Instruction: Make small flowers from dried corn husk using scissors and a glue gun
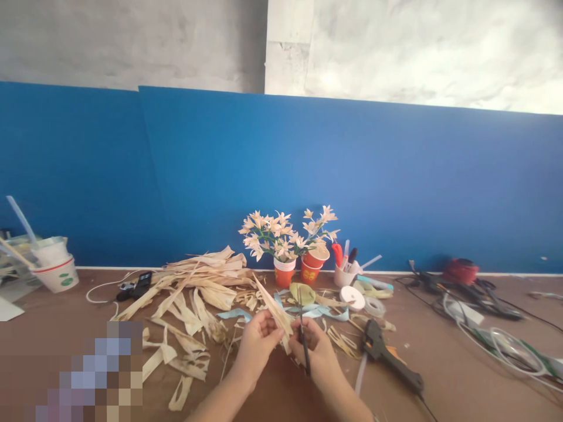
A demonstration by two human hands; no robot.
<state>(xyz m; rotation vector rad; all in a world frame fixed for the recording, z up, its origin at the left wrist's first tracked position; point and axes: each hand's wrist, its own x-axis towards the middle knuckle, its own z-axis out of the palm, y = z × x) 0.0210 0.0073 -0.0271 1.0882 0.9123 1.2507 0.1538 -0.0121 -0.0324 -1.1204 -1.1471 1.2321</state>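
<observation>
Between the fingers of my left hand (259,346) is a pale dried corn husk strip (273,305), its pointed end up and away from me. My right hand (314,346) grips black-handled scissors (301,335), blades pointing away from me, close beside the husk's right edge. Whether the blades touch the husk I cannot tell. Beyond my hands stand red paper cups (285,274) bearing husk flowers (272,231). A heap of dried husks (206,281) lies to the left, with cut scraps (189,363) nearer me.
Right of my hands lies a black glue gun (391,357) with its cord. Behind it are a white tape roll (352,298) and a cup of pens (345,275). Cables (492,340) spread at far right. A white paper bucket (57,274) stands far left; a blue panel (281,158) closes the back.
</observation>
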